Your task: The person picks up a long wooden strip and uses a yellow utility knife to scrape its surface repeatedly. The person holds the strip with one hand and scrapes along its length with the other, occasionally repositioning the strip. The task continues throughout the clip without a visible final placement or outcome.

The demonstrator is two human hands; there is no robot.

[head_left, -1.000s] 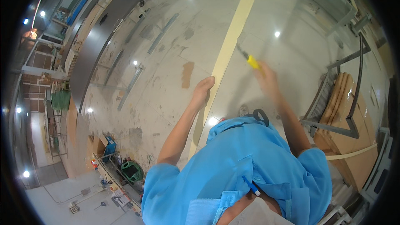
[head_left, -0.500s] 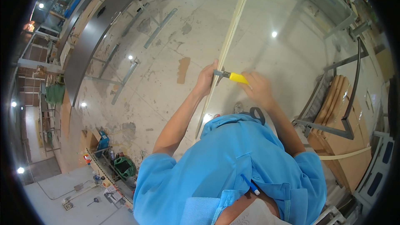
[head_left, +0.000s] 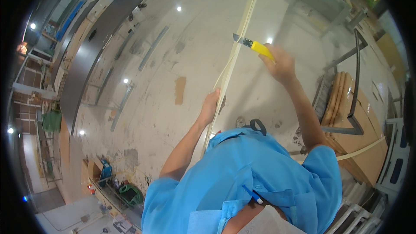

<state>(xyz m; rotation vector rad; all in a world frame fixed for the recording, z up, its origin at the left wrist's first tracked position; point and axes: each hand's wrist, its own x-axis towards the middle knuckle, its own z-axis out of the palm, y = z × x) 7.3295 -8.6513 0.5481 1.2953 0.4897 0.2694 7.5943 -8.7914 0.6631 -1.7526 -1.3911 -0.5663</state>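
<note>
The pale strip (head_left: 242,30) runs long and thin up the middle of the view, above the concrete floor (head_left: 195,47). The left hand (head_left: 211,106) has its grip clenched on the strip's lower part; higher up, the right hand (head_left: 281,64) clenches a yellow knife (head_left: 255,46), its blade touching the strip's edge. Wooden boards (head_left: 346,117) lie well to the right.

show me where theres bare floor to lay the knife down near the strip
Bare concrete lies left of the pale strip, between it and the long dark panel. The right side is crowded: metal frame and stacked boards beyond the right hand holding the yellow utility knife.
</note>
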